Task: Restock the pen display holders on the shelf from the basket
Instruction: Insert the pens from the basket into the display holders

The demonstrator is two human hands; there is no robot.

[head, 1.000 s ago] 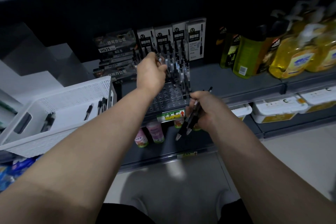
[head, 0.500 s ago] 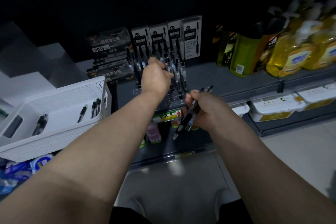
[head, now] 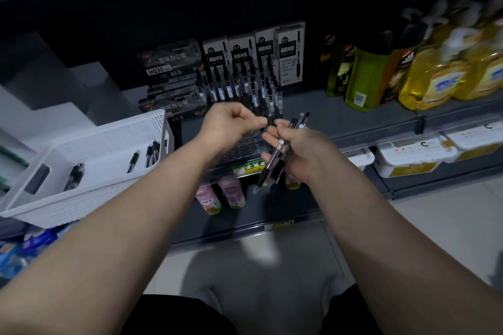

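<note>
- On the dark grey shelf (head: 340,117), at its front edge: clear pen holder (head: 245,144) with rows of holes, upright pens (head: 239,87) standing in the back rows.
- Behind the holder, against the black back wall: row of upright pen boxes (head: 255,51), and just left of them a stack of flat dark boxes (head: 171,79).
- At the left end of the shelf: white perforated basket (head: 114,144), with a few loose pens (head: 133,160) lying on its bottom.
- Right of the holder on the same shelf: green bottle (head: 364,76), then yellow pump bottles (head: 435,81), blurred.
- One shelf lower: pink bottles (head: 231,193) beneath the holder, white tubs (head: 408,158) further right, pale floor (head: 435,226) below.
- Right hand (head: 302,149) in front of the holder, grip closed round a bundle of pens (head: 280,155), tips pointing down and left.
- Left hand (head: 231,125) just beside the top of the bundle, fingers curled, thumb and forefinger pressed together; cannot tell whether that grip has a pen or nothing.
</note>
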